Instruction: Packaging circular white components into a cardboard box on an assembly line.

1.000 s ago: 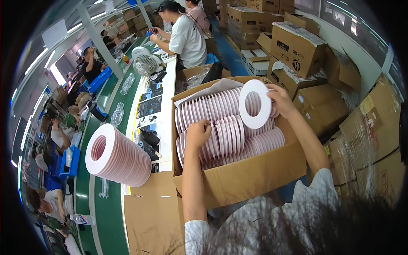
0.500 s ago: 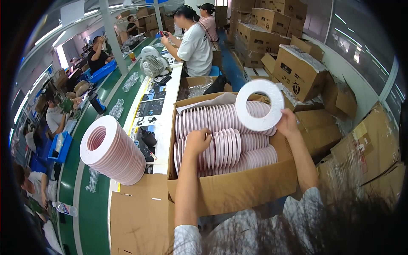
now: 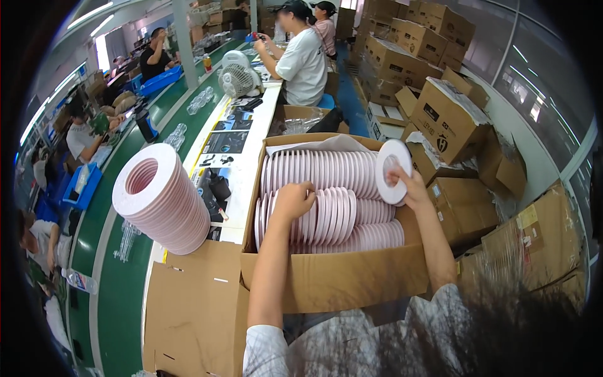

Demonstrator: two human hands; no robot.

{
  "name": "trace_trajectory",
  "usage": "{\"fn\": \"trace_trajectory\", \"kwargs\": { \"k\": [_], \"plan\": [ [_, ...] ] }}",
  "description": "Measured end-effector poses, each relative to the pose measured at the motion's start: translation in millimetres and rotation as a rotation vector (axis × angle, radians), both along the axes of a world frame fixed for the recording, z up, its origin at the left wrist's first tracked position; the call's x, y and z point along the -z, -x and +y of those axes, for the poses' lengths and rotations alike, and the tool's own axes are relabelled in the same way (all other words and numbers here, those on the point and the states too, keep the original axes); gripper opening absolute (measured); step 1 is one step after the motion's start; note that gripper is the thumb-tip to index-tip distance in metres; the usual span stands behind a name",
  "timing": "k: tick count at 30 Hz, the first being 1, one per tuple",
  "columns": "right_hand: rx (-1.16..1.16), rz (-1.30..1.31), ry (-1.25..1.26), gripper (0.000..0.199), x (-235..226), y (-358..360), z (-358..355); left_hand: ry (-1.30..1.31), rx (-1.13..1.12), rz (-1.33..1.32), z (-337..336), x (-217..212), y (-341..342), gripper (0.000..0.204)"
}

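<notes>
I see one white ring (image 3: 392,148), flat, with a wide round hole, at the right end of the open carton (image 3: 352,276); the fingers of the right hand (image 3: 411,187) are pinching it. The left hand (image 3: 296,201) is over the carton's left part, its fingers curled at the packed rings (image 3: 326,169); if they pinch any, I cannot tell. Those rings, pale pinkish, I cannot count surely. One ring stack (image 3: 168,204) is left of the carton, one fan (image 3: 237,80) beyond it.

brown carton (image 3: 453,113): dark printed lettering, shield-like emblem (image 3: 442,143) | stacked cartons (image 3: 394,68): dark print, too small | clear bottle (image 3: 80,281): label illegible
</notes>
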State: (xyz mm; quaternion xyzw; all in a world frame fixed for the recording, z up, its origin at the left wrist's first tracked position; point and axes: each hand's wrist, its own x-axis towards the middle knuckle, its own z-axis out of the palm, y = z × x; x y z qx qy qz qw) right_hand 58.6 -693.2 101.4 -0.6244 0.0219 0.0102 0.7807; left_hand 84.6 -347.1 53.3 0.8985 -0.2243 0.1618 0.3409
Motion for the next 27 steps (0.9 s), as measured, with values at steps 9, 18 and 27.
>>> {"fn": "trace_trajectory", "kwargs": {
  "k": [9,18,27],
  "plan": [
    [0.147,-0.218,0.281,0.034,-16.3,-32.6,-23.9,0.031,0.052,-0.01,-5.5,-5.8,0.5,0.015],
    [0.564,-1.123,1.62,0.039,35.4,-71.8,-56.7,0.029,0.06,-0.082,-15.1,-5.3,-9.2,0.016],
    [0.188,-0.963,1.699,0.015,57.1,-77.1,-32.1,0.003,0.04,0.069,-1.1,8.4,-4.9,0.02]
  ]
}}
